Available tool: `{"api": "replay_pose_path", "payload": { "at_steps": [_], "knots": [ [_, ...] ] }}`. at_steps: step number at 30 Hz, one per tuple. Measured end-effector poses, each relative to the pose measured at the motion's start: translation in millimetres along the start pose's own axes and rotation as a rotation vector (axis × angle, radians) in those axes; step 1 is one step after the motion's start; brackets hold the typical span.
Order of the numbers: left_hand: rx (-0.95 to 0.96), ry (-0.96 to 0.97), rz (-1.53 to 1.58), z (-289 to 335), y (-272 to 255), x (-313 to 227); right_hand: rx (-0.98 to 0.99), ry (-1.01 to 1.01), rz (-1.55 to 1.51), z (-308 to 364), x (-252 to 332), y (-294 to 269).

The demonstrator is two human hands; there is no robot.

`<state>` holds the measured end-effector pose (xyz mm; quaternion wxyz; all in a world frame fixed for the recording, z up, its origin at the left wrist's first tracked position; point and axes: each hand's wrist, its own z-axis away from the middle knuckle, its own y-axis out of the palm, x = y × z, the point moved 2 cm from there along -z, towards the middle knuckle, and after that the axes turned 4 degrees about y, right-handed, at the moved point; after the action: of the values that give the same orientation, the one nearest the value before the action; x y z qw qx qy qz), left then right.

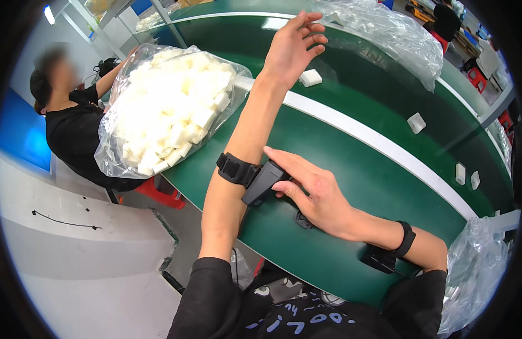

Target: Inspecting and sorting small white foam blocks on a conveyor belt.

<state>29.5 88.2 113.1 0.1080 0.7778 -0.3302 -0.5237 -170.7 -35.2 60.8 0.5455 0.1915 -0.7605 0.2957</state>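
My left arm stretches out over the green table, and my left hand is raised with its fingers apart and slightly bent, holding nothing. A black strap circles my left forearm and carries a black box-shaped device. My right hand grips that device between thumb and fingers. Another black strap with a small black box is worn on my right forearm. Just beyond my left hand lies a white block. A small black part shows below my right hand.
A large clear bag of white foam-like blocks stands at the left, beside a seated person in black. Beyond the white rail lie several white pieces and a clear plastic bag. More plastic hangs at the right.
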Motion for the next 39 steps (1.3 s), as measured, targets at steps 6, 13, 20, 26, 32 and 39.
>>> {"api": "replay_pose_path", "payload": {
  "at_steps": [6, 13, 20, 26, 32, 39],
  "knots": [
    [0.032, -0.047, -0.204, -2, 8, 18, -0.054, -0.069, 0.086, -3, 7, -4],
    [0.032, -0.024, -0.437, -4, 5, 38, -0.132, 0.092, -0.013, -6, 6, -9],
    [-0.032, -0.049, -0.321, 2, -12, 50, -0.095, 0.189, -0.148, -3, -11, -9],
    [-0.108, -0.026, -0.241, -2, -27, 41, -0.158, 0.156, -0.142, -5, -20, -1],
    [-0.177, -0.046, -0.207, -3, -41, 44, -0.142, 0.078, 0.271, -9, 4, -8],
    [-0.184, -0.084, -0.289, -7, -37, 73, -0.095, -0.078, 0.727, -19, 11, 1]
  ]
}}
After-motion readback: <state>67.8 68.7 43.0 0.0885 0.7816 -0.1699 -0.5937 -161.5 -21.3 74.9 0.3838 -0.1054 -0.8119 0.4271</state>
